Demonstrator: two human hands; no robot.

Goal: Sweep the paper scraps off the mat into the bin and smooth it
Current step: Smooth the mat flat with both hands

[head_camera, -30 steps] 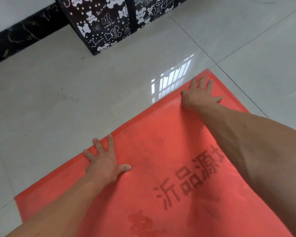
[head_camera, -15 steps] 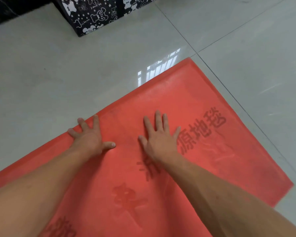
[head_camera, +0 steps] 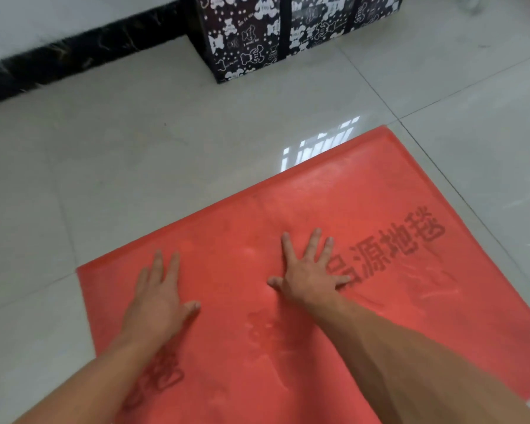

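A red mat (head_camera: 364,197) with dark printed characters lies flat on the pale tiled floor. My left hand (head_camera: 158,296) presses palm-down on its left part, a little in from the left corner, fingers straight and close together. My right hand (head_camera: 308,270) lies flat near the mat's middle with its fingers spread, just left of the printed characters. Neither hand holds anything. No paper scraps show on the mat, and no bin is in view.
A black box (head_camera: 276,32) with a white bear pattern stands on the floor beyond the mat. A black marble skirting (head_camera: 74,62) runs along the wall at the upper left. Glossy tile surrounds the mat on every visible side.
Both hands have slid back from the mat's far edge toward me; the right hand came from the far corner to the middle. The view has shifted, so the whole left corner now shows.
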